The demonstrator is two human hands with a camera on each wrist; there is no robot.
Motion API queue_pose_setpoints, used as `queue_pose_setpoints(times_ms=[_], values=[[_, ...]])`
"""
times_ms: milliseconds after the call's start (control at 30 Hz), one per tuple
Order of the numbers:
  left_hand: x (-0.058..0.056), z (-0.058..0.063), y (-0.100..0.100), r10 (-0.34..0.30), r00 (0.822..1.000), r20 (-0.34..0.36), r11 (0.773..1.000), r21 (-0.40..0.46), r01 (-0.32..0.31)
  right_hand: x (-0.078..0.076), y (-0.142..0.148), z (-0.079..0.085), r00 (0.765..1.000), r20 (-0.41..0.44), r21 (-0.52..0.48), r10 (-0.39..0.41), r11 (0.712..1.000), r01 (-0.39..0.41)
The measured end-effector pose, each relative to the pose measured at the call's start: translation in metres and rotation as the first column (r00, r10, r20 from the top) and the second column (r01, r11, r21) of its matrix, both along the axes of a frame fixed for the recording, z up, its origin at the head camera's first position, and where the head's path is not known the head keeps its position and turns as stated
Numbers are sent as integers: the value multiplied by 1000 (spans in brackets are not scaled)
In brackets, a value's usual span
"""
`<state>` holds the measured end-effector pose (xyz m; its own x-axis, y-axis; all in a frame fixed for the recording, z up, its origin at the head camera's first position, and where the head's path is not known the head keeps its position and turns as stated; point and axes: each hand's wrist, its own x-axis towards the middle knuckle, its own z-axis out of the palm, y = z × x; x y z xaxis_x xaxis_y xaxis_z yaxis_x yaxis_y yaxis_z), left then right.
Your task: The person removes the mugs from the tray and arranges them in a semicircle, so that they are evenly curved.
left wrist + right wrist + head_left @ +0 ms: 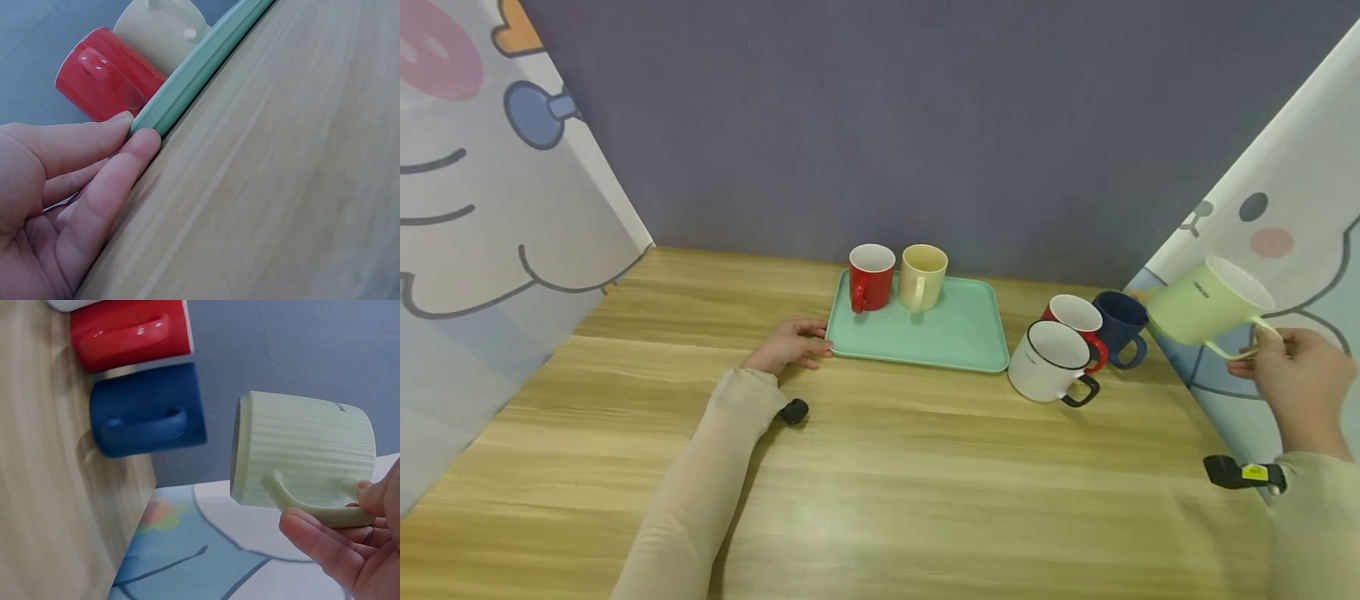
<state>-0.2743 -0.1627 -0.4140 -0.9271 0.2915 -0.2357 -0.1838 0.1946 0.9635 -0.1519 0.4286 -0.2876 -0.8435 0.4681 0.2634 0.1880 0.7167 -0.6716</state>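
Widest passage we find: the table (pixel 955 483) in front of the tray (pixel 966 329). The tray's right half offers landing room; red mug (pixel 876 287) and cream mug (pixel 927 275) block its left rear. Just off its right end, white mug (pixel 1037 371), second red mug (pixel 1072 312) and blue mug (pixel 1122 321) crowd us, handles jutting front-right. Back wall (pixel 880 125) shuts the rear; left hand (pixel 786 346) occupies the tray's left edge.
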Motion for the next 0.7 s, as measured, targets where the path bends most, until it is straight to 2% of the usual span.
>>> queue_pose_setpoints(times_ms=[200, 433, 567, 700], values=[[1, 1, 3, 22, 1000, 4, 1000, 9, -22, 7, 12, -14, 999, 12, 2, -33, 999, 33], [3, 3, 4, 2, 1000, 1, 1000, -9, -2, 14, 24, -25, 994, 69, 23, -81, 997, 79], [0, 3, 3, 5, 1000, 5, 1000, -1, -5, 12, 29, -35, 994, 71, 39, -81, 996, 78], [-1, 3, 2, 7, 1000, 15, 1000, -2, -7, 11, 33, -47, 993, 95, 97, -74, 993, 64]])
